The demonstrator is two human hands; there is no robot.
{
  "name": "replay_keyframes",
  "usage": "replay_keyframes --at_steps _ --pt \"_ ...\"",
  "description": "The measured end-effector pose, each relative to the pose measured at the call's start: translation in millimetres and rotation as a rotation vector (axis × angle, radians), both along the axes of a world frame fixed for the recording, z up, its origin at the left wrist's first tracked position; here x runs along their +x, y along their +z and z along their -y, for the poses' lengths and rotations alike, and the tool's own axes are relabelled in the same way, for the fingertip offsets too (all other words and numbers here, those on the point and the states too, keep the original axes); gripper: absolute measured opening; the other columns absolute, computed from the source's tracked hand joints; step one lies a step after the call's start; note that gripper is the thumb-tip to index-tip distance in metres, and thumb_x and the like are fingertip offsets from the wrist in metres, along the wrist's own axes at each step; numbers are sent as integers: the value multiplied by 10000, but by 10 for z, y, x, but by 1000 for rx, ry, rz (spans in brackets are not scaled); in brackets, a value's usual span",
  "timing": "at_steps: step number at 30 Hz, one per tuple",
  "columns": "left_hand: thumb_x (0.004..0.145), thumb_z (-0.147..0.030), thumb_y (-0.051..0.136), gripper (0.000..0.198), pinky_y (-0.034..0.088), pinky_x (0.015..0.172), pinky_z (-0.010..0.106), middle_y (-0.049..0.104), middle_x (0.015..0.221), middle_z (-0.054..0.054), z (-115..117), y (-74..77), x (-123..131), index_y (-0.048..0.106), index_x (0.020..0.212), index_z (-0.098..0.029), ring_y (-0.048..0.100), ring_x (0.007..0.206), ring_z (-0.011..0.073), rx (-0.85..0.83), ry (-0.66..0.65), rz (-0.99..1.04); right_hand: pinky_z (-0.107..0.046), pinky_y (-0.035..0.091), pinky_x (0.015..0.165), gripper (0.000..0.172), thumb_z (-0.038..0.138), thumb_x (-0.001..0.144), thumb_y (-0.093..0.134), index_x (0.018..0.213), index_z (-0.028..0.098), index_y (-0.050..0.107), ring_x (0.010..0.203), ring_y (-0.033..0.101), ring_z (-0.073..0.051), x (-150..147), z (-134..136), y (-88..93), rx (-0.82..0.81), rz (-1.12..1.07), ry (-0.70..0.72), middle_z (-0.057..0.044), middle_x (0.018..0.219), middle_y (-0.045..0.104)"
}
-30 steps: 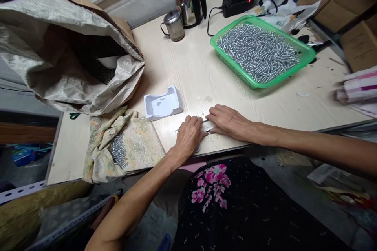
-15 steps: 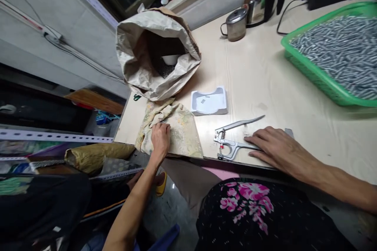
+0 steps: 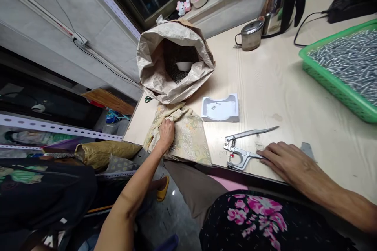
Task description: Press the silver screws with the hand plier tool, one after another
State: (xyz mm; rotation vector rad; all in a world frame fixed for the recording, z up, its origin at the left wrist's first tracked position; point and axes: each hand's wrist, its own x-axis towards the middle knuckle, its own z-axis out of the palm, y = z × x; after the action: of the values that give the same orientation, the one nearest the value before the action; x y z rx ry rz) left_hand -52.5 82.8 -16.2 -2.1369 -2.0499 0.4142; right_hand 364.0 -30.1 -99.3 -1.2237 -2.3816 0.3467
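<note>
My left hand (image 3: 167,132) is closed, fingers curled down at a fold of the yellow floral cloth (image 3: 193,137) on the table's corner. What its fingertips hold is hidden. My right hand (image 3: 290,162) lies flat with fingers stretched, their tips by the handle end of silver snap pliers (image 3: 243,157). The pliers' jaws point left and the two handles are spread. A small clear piece (image 3: 259,141) lies between the handles. Behind the cloth stands an open paper sack (image 3: 147,57) with small dark metal pieces and a white scoop (image 3: 184,66) inside.
A shallow white tray (image 3: 234,115) holds a few small metal pieces. At right stands a green basket (image 3: 332,86) full of metal rods or springs. A lidded metal cup (image 3: 251,37) and a kettle (image 3: 277,8) are at the back. A grey scrap (image 3: 307,149) lies beside my right hand.
The view has shifted, so everything sits further right and lower. My left hand has moved slightly up the cloth toward the sack. My right hand has drawn back a little along the pliers' handle.
</note>
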Motion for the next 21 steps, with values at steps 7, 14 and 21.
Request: replay_keyframes --at_steps 7,14,21 --pt "960 -193 417 267 439 895 343 632 1110 132 -98 36 59 652 1079 -148 550 1073 256 0 -61 43 -374 387 722 237 340 991 445 965 231 654 811 546 -220 -37 19 80 -4 -24 -29 -71 899 615" --pt "936 -186 464 212 446 890 340 650 1093 127 -329 -13 122 668 984 -160 568 1060 250 20 -69 136 -364 373 722 218 313 988 445 953 225 641 793 522 -219 -77 33 128 22 -28 -56 -66 880 602" --pt "928 -205 459 224 466 868 307 697 983 117 -178 171 320 670 940 -132 631 930 208 30 -69 288 -359 355 730 221 274 993 439 960 205 646 794 502 -213 -73 35 249 15 8 -41 -68 877 595"
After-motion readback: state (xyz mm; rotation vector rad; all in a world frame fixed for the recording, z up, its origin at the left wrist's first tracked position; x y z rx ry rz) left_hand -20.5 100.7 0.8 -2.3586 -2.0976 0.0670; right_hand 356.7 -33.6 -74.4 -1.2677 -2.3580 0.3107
